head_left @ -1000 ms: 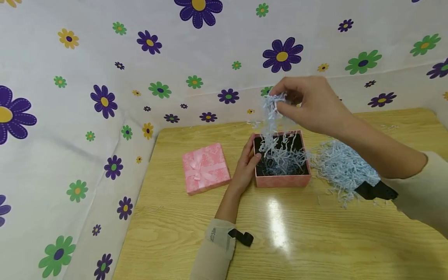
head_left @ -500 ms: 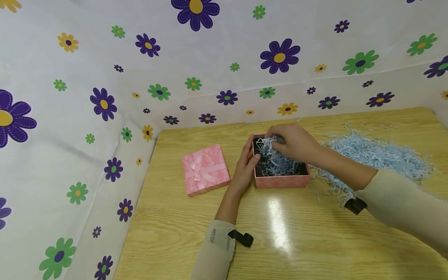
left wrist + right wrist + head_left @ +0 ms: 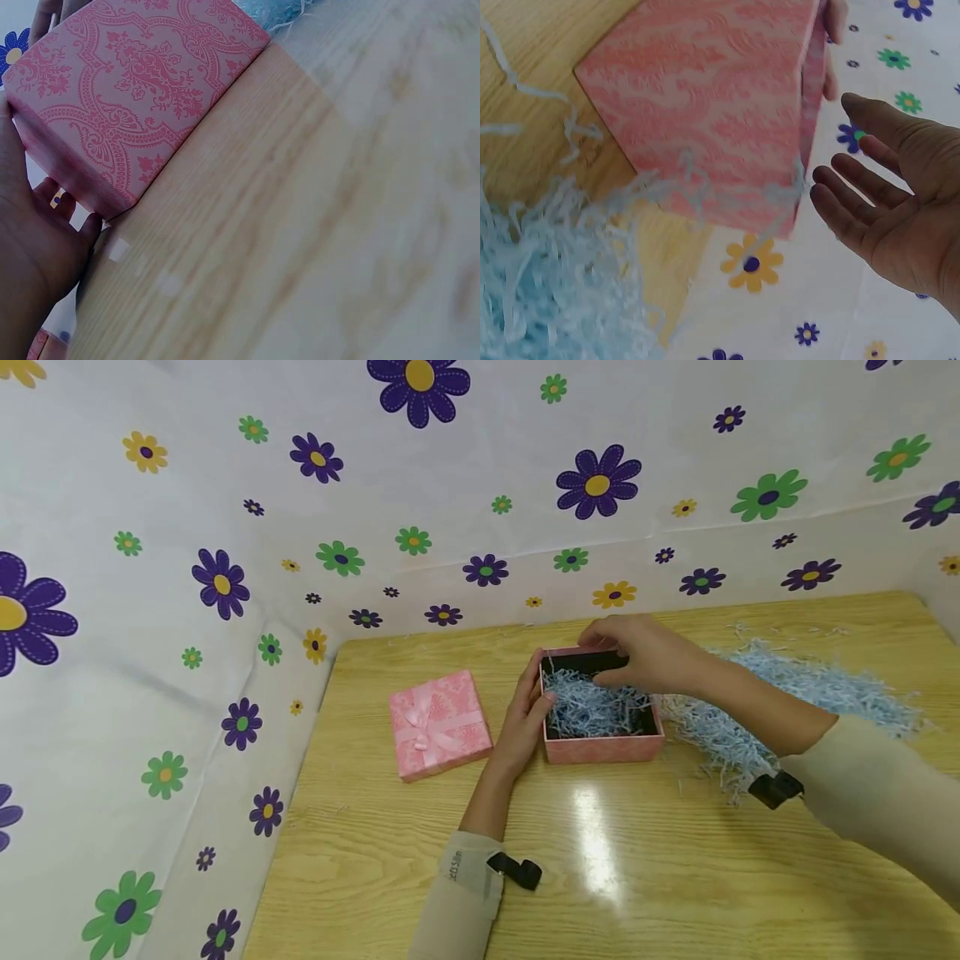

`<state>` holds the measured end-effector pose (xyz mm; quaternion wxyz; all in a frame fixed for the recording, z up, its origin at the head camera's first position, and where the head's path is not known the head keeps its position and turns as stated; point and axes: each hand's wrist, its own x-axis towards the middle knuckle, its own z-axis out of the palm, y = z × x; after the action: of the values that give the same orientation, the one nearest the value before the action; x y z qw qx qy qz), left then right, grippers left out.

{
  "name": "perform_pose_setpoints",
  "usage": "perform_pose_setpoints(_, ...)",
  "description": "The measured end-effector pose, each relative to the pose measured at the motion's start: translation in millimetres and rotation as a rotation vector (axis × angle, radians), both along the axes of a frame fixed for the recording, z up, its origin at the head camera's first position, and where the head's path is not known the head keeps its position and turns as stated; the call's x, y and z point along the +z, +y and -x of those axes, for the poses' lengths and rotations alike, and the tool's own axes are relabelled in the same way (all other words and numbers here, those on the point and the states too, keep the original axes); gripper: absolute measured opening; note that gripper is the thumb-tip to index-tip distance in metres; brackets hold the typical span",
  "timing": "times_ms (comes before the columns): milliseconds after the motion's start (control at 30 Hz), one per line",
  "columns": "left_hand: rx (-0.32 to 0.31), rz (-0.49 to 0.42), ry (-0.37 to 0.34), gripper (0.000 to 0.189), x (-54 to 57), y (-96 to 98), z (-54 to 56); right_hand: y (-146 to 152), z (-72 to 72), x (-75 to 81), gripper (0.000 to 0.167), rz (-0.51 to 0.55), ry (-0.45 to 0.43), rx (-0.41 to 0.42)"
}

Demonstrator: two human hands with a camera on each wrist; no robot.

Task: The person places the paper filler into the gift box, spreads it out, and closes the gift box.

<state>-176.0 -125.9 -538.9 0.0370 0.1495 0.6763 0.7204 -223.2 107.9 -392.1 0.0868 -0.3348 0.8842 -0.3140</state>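
A pink patterned gift box with a dark inside stands uncovered on the table. Blue shredded paper lies in it. My left hand holds the box at its left wall, thumb over the rim and fingers along the outside; the left wrist view shows these fingers near a lower corner. Above the back right part of the box is my right hand, its fingers apart and loosely bent. The right wrist view shows nothing held in that right hand; a few paper strands hang over the box's wall.
A pink lid with a ribbon bow lies left of the box. To the right, a heap of blue shredded paper spreads over the wooden table. Flower-printed cloth rises behind and at the left side.
My right hand has lowered a bunch of shredded paper into the box, let it go and risen slightly. The paper now fills more of the box. My left hand stays in place.
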Motion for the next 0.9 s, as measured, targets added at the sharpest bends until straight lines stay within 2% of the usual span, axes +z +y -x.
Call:
perform_pose_setpoints(133, 0.005, 0.020, 0.011, 0.067, 0.1, 0.1, 0.3, 24.5, -1.2, 8.9, 0.044, 0.007, 0.033, -0.054)
perform_pose_setpoints(267, 0.017, 0.043, 0.016, 0.069, -0.2, 1.1, 0.9, 59.5, -2.7, 5.8, 0.042, 0.011, 0.062, -0.143)
perform_pose_setpoints(400, 0.017, 0.045, -0.003, 0.069, 0.0, -0.3, 1.2, 105.6, -1.0, -10.9, 0.044, -0.016, 0.043, -0.251)
perform_pose_setpoints(533, 0.012, 0.055, -0.008, 0.069, 0.0, -1.1, 2.3, 156.6, 1.7, -33.6, 0.051, -0.077, -0.016, -0.333)
perform_pose_setpoints(700, 0.031, 0.085, 0.018, 0.069, -2.3, -1.1, 1.9, 198.9, 3.5, -56.7, 0.063, -0.151, -0.091, -0.342)
perform_pose_setpoints(800, 0.038, 0.094, 0.034, 0.067, -3.5, -0.5, 1.6, 207.9, 5.8, -68.3, 0.066, -0.122, -0.101, -0.327)
perform_pose_setpoints(900, 0.035, 0.075, 0.034, 0.068, -3.2, 0.6, 1.3, 207.1, 9.4, -78.7, 0.068, -0.067, -0.074, -0.291)
